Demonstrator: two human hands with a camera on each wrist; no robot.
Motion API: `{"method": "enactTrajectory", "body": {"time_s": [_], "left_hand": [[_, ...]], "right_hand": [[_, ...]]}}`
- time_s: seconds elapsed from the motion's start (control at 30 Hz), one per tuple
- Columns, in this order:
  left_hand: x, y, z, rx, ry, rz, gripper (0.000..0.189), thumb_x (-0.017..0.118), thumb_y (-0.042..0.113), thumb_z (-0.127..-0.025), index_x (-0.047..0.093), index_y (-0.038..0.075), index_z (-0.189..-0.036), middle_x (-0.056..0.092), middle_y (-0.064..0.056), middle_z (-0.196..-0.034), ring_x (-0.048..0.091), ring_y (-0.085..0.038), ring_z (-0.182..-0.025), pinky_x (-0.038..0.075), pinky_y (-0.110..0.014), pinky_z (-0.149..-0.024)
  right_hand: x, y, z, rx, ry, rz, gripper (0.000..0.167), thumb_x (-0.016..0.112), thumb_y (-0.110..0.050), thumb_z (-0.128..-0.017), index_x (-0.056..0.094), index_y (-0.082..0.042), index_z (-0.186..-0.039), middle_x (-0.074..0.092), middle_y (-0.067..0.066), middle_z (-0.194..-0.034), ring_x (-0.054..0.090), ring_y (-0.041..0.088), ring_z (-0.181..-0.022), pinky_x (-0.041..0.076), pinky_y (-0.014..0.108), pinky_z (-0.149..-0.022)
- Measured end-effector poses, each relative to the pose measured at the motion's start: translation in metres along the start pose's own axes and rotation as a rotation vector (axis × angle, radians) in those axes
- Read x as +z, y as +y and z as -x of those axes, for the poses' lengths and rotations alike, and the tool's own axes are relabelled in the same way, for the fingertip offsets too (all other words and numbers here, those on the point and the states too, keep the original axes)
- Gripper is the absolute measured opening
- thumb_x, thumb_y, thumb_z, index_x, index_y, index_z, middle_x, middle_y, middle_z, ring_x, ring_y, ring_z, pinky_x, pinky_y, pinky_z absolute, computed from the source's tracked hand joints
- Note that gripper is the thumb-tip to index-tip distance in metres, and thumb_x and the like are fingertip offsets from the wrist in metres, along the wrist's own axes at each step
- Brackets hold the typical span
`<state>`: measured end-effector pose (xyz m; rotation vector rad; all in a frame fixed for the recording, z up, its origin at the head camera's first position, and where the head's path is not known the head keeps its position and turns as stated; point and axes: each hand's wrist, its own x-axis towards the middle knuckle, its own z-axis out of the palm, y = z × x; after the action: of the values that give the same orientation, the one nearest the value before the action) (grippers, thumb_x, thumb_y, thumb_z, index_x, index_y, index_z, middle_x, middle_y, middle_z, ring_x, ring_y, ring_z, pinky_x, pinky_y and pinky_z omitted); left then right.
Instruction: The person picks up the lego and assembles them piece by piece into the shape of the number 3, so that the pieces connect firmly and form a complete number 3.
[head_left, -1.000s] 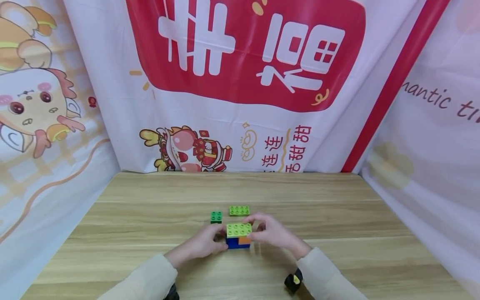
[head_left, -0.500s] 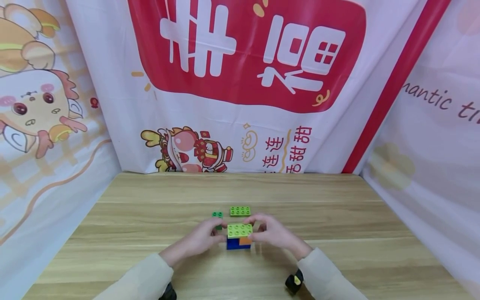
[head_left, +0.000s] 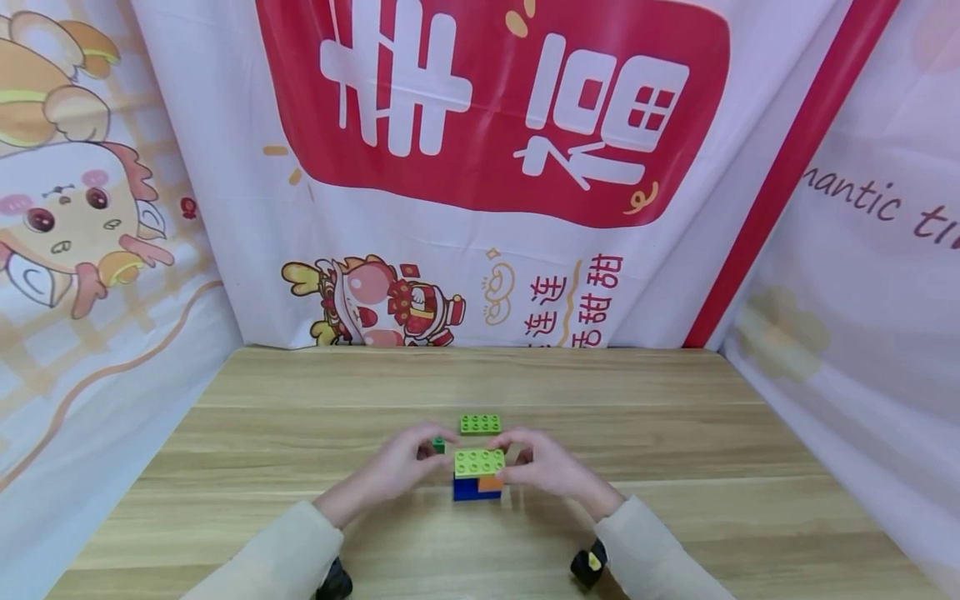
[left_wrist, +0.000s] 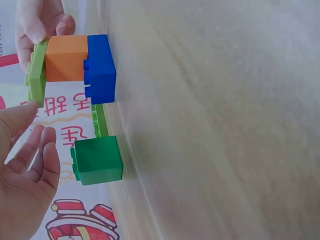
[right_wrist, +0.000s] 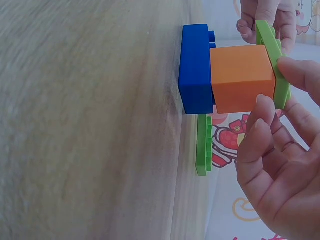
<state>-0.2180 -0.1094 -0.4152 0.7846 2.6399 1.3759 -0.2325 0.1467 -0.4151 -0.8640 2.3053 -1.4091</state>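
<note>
A light green building-block plate (head_left: 480, 462) lies tilted on an orange brick (right_wrist: 242, 77), which stands on one end of a blue brick (head_left: 466, 489) on the table. My right hand (head_left: 547, 468) pinches the right end of this plate between thumb and fingers. My left hand (head_left: 397, 465) is at the plate's left end, fingers relaxed and bent; its thumb tip lies right by the edge, and whether it touches I cannot tell. Just behind this hand stands a dark green brick (left_wrist: 100, 160), mostly hidden in the head view.
A second light green plate (head_left: 480, 425) lies flat on the wooden table (head_left: 645, 417), behind the stack. Printed cloth (head_left: 487, 192) hangs along the back and both sides. A black wrist strap (head_left: 588, 562) shows at the right sleeve.
My left hand has drawn up and back from beside the blue brick towards the plate's left end, covering more of the dark green brick. The right hand and the stack look nearly still.
</note>
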Motion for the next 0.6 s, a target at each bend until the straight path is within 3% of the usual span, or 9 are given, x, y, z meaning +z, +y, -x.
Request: {"method": "enactTrajectory", "body": {"time_s": [0.27,0.6], "left_hand": [[-0.005,-0.001,-0.002,-0.005,0.036,0.022,0.028,0.062,0.011,-0.088,0.061,0.017,-0.115,0.059,-0.008,-0.108,0.054,-0.016,-0.078,0.048,-0.029,-0.066],[-0.011,-0.003,-0.004,-0.035,0.062,0.028,0.031,0.064,0.012,-0.087,0.06,0.022,-0.117,0.059,-0.006,-0.103,0.052,-0.017,-0.078,0.048,-0.031,-0.064]], "right_hand": [[0.001,0.0,-0.001,0.043,0.02,-0.004,0.036,0.07,-0.011,-0.081,0.06,-0.011,-0.116,0.05,0.005,-0.102,0.05,0.013,-0.063,0.042,0.023,-0.052],[0.002,0.0,0.001,0.037,0.024,0.013,0.036,0.07,-0.011,-0.081,0.06,-0.012,-0.116,0.051,0.003,-0.104,0.05,0.013,-0.063,0.042,0.023,-0.053]]}}
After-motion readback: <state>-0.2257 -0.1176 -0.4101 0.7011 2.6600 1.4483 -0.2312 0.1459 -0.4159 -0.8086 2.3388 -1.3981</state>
